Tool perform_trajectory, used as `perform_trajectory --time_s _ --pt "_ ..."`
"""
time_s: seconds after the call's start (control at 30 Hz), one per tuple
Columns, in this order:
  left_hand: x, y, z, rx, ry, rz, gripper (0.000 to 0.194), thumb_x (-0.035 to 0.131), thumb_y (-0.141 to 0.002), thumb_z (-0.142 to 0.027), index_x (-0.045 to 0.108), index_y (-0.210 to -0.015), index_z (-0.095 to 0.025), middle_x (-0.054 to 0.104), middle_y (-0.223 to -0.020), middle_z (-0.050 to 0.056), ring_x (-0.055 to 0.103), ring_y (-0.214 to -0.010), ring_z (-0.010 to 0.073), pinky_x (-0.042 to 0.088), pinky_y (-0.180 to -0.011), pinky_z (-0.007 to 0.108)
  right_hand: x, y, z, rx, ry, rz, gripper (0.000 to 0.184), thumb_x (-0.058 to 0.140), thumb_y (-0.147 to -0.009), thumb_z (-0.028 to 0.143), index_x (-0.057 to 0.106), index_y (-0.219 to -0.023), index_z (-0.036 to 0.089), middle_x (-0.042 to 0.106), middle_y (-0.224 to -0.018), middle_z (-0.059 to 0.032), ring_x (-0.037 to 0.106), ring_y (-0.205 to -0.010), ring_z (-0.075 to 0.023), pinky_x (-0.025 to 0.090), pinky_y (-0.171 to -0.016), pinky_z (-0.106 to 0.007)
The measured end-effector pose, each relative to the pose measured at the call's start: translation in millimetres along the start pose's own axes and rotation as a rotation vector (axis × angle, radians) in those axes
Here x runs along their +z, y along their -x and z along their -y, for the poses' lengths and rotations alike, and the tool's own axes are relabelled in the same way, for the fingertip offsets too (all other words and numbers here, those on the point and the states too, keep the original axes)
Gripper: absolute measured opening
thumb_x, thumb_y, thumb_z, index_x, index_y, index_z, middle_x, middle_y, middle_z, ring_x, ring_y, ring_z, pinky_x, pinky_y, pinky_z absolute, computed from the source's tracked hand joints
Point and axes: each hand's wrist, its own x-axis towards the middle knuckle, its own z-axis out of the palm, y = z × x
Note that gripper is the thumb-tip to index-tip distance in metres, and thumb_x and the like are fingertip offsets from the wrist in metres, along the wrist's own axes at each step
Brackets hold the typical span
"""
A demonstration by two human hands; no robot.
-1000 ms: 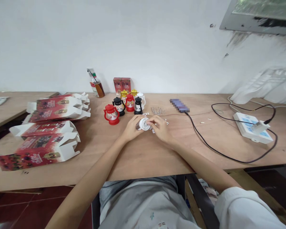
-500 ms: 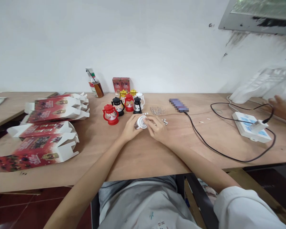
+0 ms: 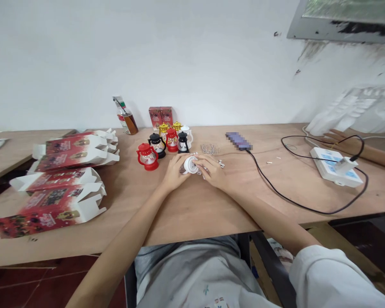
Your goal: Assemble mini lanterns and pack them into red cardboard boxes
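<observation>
My left hand point(image 3: 175, 173) is wrapped round a small white lantern point(image 3: 190, 165), tipped so that its round, open underside faces me. The fingers of my right hand point(image 3: 211, 170) are drawn together at the right rim of that underside; whatever they pinch is hidden. Just beyond my hands stand small lanterns: a red one point(image 3: 147, 156), a black one point(image 3: 157, 145), and several more in red, black, gold and white. A heap of tiny silvery pieces point(image 3: 211, 149) lies behind my right hand, with small round silvery discs point(image 3: 221, 164) beside its fingers.
Unfolded red-and-white boxes point(image 3: 60, 188) cover the left side. A bottle point(image 3: 127, 122) and two red boxes point(image 3: 161, 116) stand by the wall. Rightward lie a phone point(image 3: 238, 140), its black cable and a white power strip point(image 3: 336, 167). Another person's hand point(image 3: 340, 137) rests behind the strip.
My fingers shift slightly at the white lantern's underside, and both hands stay on it. The other person's hand has come down flat, further left on the table. The view has tilted a little.
</observation>
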Motion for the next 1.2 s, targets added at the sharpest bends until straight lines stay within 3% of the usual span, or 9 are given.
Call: perform_trajectory --time_s 0.63,0.8,0.9,1.1,1.2 --pt "0.7 2 -2 -0.008 0.005 0.075 0.042 0.064 -0.077 -0.031 0.056 -0.117 -0.020 0.058 -0.120 0.011 0.054 -0.113 0.0252 0.042 -0.097 0.040 -12 -3 -14 -0.260 0.182 0.055 0.020 0.047 -0.090 0.018 0.068 -0.089 0.016 0.070 -0.102 -0.0109 0.063 -0.098 -0.0213 0.056 -0.081 -0.040" --pt "-2.3 3 0 0.026 -0.126 0.072 0.059 0.062 -0.078 -0.035 0.042 -0.131 -0.018 0.056 -0.126 0.013 0.053 -0.115 0.0269 0.040 -0.097 0.041 -14 -3 -14 -0.262 0.167 0.067 0.018 0.049 -0.091 0.021 0.066 -0.089 0.017 0.070 -0.100 -0.0103 0.063 -0.098 -0.0202 0.055 -0.081 -0.039" --pt "-4.7 2 -2 0.077 -0.249 0.033 0.068 0.061 -0.078 -0.033 0.033 -0.137 -0.017 0.055 -0.129 0.014 0.052 -0.118 0.0278 0.036 -0.099 0.043 -18 -5 -12 -0.261 0.197 0.088 0.019 0.050 -0.091 0.025 0.064 -0.099 0.017 0.070 -0.096 -0.0102 0.064 -0.096 -0.0203 0.055 -0.080 -0.038" --pt "-7.4 1 -8 0.140 -0.428 -0.033 0.064 0.056 -0.080 -0.030 0.032 -0.138 -0.020 0.055 -0.130 0.014 0.053 -0.118 0.0258 0.027 -0.104 0.043 -21 -6 -13 -0.348 0.309 0.108 0.022 0.051 -0.090 0.025 0.062 -0.107 0.017 0.070 -0.092 -0.0100 0.066 -0.087 -0.0204 0.054 -0.072 -0.035" --pt "-8.2 2 -9 0.148 -0.464 -0.029 0.059 0.054 -0.082 -0.029 0.035 -0.137 -0.022 0.056 -0.131 0.014 0.054 -0.117 0.0255 0.022 -0.106 0.045 -19 -4 -14 -0.313 0.300 0.115 0.020 0.050 -0.090 0.022 0.062 -0.105 0.018 0.070 -0.094 -0.0105 0.067 -0.088 -0.0200 0.055 -0.073 -0.035"
